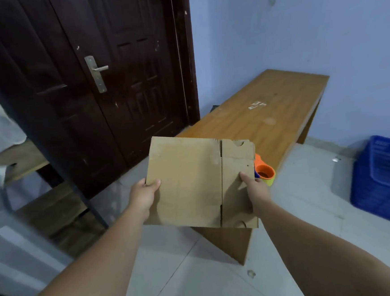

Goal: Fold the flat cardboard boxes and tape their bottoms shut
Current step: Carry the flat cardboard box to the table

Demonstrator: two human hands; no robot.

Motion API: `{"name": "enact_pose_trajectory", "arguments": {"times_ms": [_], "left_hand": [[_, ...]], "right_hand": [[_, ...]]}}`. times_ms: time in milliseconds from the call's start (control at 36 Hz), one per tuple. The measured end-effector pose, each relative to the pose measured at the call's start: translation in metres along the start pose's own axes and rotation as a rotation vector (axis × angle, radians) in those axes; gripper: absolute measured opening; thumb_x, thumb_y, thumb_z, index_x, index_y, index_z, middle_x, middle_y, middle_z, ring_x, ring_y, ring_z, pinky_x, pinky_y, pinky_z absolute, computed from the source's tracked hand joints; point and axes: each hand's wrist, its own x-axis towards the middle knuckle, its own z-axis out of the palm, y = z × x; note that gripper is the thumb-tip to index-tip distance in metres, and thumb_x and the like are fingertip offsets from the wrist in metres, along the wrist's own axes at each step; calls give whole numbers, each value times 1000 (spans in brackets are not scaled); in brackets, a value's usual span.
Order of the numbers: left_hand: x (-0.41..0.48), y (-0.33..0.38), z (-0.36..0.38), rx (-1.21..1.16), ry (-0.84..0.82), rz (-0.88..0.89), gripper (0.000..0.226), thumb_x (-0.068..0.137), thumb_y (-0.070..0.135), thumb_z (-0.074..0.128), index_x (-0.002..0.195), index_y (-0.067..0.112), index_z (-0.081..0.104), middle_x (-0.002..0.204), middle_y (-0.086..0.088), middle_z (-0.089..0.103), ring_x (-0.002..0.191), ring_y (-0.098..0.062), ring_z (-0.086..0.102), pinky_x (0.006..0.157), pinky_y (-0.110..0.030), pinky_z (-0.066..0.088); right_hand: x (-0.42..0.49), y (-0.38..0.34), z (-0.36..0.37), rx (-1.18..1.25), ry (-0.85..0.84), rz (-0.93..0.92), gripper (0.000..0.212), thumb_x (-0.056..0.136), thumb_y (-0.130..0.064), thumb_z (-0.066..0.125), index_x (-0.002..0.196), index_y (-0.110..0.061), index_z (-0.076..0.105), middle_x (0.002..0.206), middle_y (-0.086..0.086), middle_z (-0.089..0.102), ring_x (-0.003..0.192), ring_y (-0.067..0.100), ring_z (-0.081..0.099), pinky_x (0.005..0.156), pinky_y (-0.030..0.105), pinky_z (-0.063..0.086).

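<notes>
In front of the dark wooden door [113,72], the left hand [144,195] pinches the left edge of the flat cardboard box [187,183], thumb on the facing panel and fingers hidden behind. The right hand [254,188] pinches the narrow right panel the same way, so the collapsed box hangs above the near end of the wooden table [268,114], gripped at opposite edges probably so it can be pushed open. Just behind the box's right edge an orange roll [264,171], likely the tape, sits on the table within reach, and a blue plastic crate [383,179] stands on the floor at far right.
</notes>
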Motion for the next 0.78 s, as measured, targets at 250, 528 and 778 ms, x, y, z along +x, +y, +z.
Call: {"name": "enact_pose_trajectory", "arguments": {"times_ms": [250,528,778], "left_hand": [[119,18,-30,7,-156,4,40,92,19,61,130,7,54,121,-3,60,112,-29,56,92,-36,42],[237,40,-69,57,-351,4,49,90,23,64,135,9,50,127,-6,59,111,-27,57,92,-38,46],[292,64,-38,88,-433,23,52,91,23,62,137,7,45,124,-3,56,114,-30,54,90,-37,43]], "right_hand": [[23,-7,88,15,193,0,48,88,-47,59,118,-10,56,109,6,61,100,25,55,89,40,45],[33,-11,188,108,388,33,55,88,-48,58,129,-12,53,120,8,60,108,28,53,97,42,41],[62,-42,203,92,486,40,59,87,-53,57,129,-11,51,121,6,57,105,25,51,89,38,40]]}}
